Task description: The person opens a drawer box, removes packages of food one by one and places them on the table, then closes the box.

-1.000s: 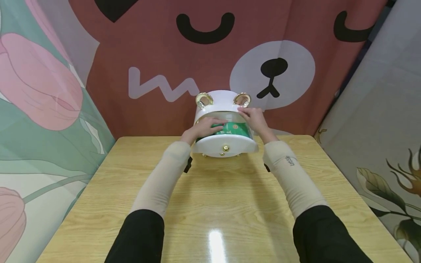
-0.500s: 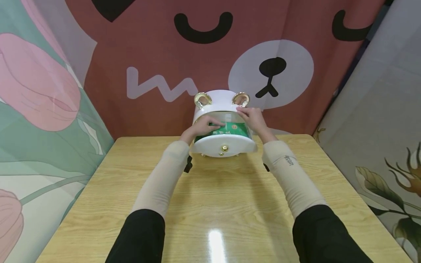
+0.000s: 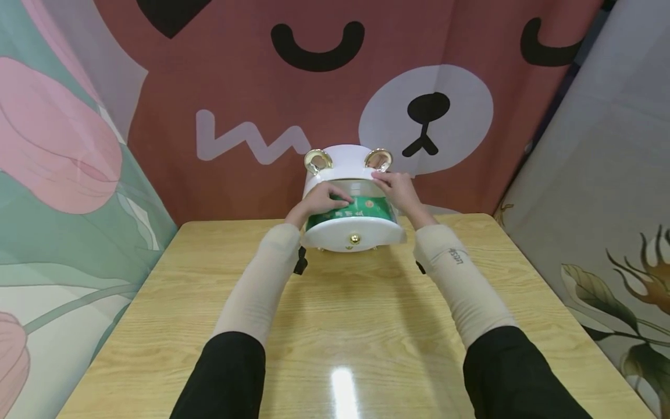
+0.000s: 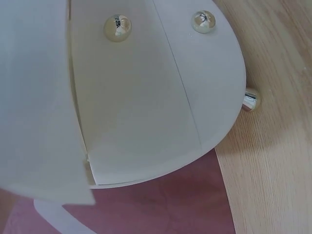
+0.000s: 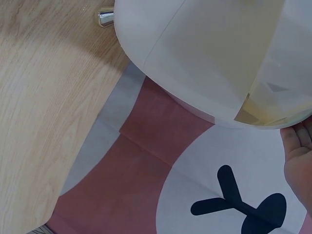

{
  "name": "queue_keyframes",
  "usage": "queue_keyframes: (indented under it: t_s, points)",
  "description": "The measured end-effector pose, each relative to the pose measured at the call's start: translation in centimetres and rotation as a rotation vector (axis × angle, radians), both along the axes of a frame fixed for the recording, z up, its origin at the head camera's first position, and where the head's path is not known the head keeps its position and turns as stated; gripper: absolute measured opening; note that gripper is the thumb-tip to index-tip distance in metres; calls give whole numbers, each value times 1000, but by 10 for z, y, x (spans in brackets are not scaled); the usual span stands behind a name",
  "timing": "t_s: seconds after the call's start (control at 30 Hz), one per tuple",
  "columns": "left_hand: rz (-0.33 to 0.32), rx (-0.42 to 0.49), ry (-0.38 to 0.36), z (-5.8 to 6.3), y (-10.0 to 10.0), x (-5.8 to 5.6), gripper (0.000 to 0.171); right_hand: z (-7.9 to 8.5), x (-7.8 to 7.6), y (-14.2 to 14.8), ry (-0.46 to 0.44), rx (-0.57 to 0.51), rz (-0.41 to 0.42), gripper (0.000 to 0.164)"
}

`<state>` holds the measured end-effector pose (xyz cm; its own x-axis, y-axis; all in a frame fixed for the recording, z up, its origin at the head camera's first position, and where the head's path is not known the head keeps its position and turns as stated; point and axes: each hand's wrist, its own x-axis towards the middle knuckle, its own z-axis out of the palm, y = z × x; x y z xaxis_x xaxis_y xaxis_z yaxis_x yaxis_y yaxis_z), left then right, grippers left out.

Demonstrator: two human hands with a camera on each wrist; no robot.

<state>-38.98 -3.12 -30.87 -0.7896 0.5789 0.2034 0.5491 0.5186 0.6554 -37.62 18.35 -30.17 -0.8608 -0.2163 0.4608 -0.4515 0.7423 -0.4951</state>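
Observation:
A white bear-eared storage box (image 3: 342,157) with gold ears stands near the table's back edge. Above its front panel (image 3: 340,234), which carries a gold knob, the front opening shows a green printed packet (image 3: 366,208) inside. My left hand (image 3: 320,199) reaches into the opening from the left, its fingers extended against the packet; the fingertips are partly hidden. My right hand (image 3: 400,191) pinches the edge of the box's raised lid (image 3: 345,173) below the right ear. In the right wrist view, part of the right hand (image 5: 298,161) shows at the rim.
The box stands on a wooden table (image 3: 335,326) on short gold feet (image 4: 251,99). Behind it hangs a reddish-brown bear-print curtain (image 3: 251,75). Floral cloths hang at the left (image 3: 57,139) and right (image 3: 591,203).
My left hand's fingers have drawn back slightly over the green packet, showing more of it. The right hand stays at the lid's edge. The head view has shifted slightly.

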Motion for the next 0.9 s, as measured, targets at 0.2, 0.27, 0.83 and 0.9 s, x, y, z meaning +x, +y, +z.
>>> queue_keyframes:
  t_s: [0.2,0.27,0.83,0.9]
  points:
    - [13,-8,-13,2,2,3,17,1,0,-1,-2,6,0,28]
    - [22,-11,-14,3,3,4,16,1,0,-1,-6,5,-3,28]
    - [59,4,24,3,7,6,15,3,-1,2,-64,16,-14,31]
    - [68,0,49,4,8,7,14,5,-2,3,-73,23,-5,31]
